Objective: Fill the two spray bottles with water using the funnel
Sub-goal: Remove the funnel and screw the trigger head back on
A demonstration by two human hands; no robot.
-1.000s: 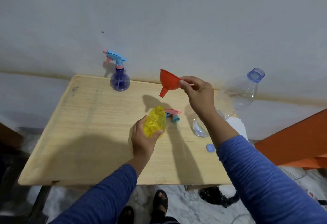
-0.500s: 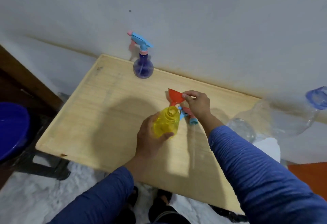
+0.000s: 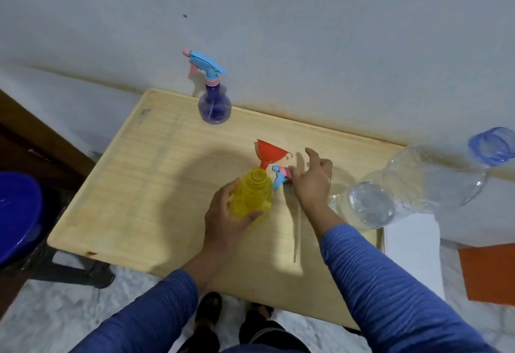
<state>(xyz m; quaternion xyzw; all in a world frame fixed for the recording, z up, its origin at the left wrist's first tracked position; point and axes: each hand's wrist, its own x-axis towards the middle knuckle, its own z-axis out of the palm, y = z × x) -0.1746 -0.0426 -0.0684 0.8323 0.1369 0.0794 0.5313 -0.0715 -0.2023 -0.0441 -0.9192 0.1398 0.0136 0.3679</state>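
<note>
My left hand (image 3: 225, 221) grips the yellow spray bottle (image 3: 252, 195), which stands on the wooden table (image 3: 145, 185) with its neck open and its spray head off. The red funnel (image 3: 271, 150) lies tilted just beyond the bottle, spout towards the bottle's mouth, with no hand on it. My right hand (image 3: 313, 181) hovers to the funnel's right with its fingers apart, over the loose blue-and-pink spray head (image 3: 280, 174) and its dip tube. The purple spray bottle (image 3: 214, 104) stands capped at the table's far edge.
A large clear water bottle (image 3: 418, 185) with an open blue neck leans at the table's right end, above a white sheet (image 3: 412, 252). A blue tub (image 3: 16, 213) sits off the left side. The wall runs right behind the table.
My right hand brought the funnel down beside the yellow bottle and let go of it, then shifted right over the spray head. My left hand stayed on the bottle. The view shifted.
</note>
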